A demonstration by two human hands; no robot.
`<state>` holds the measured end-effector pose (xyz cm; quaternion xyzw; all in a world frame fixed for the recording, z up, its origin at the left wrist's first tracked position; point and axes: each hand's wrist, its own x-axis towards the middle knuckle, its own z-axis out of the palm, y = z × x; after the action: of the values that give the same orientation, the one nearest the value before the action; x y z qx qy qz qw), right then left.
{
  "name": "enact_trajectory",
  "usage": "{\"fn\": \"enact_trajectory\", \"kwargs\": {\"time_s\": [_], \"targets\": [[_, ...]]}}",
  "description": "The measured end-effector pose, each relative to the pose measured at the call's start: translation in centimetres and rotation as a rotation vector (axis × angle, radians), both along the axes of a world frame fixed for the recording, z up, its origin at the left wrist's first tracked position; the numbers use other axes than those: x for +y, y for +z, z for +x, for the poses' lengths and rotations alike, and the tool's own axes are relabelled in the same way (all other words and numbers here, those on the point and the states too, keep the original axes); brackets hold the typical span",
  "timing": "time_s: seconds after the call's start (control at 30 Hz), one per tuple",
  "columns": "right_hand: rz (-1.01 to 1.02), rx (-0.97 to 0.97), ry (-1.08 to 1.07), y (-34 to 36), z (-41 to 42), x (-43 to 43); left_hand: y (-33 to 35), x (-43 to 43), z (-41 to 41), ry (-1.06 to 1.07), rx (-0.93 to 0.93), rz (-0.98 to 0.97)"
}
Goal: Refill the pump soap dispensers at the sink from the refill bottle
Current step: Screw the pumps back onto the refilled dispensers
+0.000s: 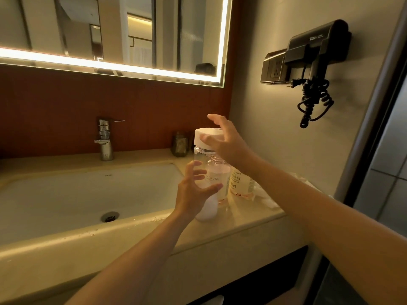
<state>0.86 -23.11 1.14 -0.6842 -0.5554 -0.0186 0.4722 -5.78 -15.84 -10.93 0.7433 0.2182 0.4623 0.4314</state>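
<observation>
Bottle: clear body, white cap, lower end white. It stands roughly upright on the worktop at the 3 o'clock rim of the basin. The left hand partly hides the base, so contact with the worktop isn't certain.

Right hand is on the cap from 3 o'clock. Thumb is pressed on the cap's front face, other fingers go behind it, index finger is lifted clear at 12 o'clock. Reads as a pinch on the cap.

Left hand is at the bottle's lower half, forearm running off to 7 o'clock. Fingers are spread and curved, fingertips on the 9 o'clock side, thumb across at 3 o'clock. Fingers are blurred; can't tell whether it grips the bottle or only cups it.

Two dispensers sit at the bottle's 3 o'clock, side by side, both upright on the worktop.
- The near dispenser has pinkish liquid, with its threaded neck showing just under the right hand.
- The far dispenser has a printed label, and the right forearm hides its top.

Crumpled white sheet lies on the worktop at 3 o'clock of the dispensers, partly behind the forearm.

Tap is at the basin's 12 o'clock, drain in its floor. Small dark jar is by the back wall, 10 o'clock of the bottle. Lit mirror is above. Hair dryer and socket are on the side wall at 2 o'clock.
</observation>
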Motion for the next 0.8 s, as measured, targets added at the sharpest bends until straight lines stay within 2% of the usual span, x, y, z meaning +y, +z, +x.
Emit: {"fn": "enact_trajectory", "kwargs": {"time_s": [0.1,0.23,0.33,0.4,0.5,0.57,0.73,0.8], "targets": [[-0.121,-0.031,0.108,0.4,0.6,-0.5,0.0,0.1,0.0,-0.004,0.01,0.002],[-0.095,-0.261,-0.096,0.3,0.4,-0.6,-0.1,0.1,0.1,0.005,0.001,0.01],[-0.128,-0.289,-0.22,0.6,-0.3,-0.2,-0.1,0.1,0.1,0.001,0.007,0.006],[-0.211,-0.264,-0.199,1.0,-0.5,0.2,0.0,0.1,0.0,-0.01,0.011,-0.002],[-0.305,-0.05,-0.038,2.5,-0.4,0.0,0.0,0.0,-0.2,-0.023,0.007,-0.01],[-0.353,0.007,0.041,3.1,0.0,-0.5,0.0,0.0,-0.2,-0.023,-0.002,-0.011],[-0.225,-0.181,-0.145,1.6,0.2,0.2,0.0,-0.1,-0.1,-0.008,0.006,-0.003],[-0.276,-0.19,-0.174,1.7,0.2,0.6,-0.1,-0.1,-0.2,-0.014,0.0,-0.004]]}}
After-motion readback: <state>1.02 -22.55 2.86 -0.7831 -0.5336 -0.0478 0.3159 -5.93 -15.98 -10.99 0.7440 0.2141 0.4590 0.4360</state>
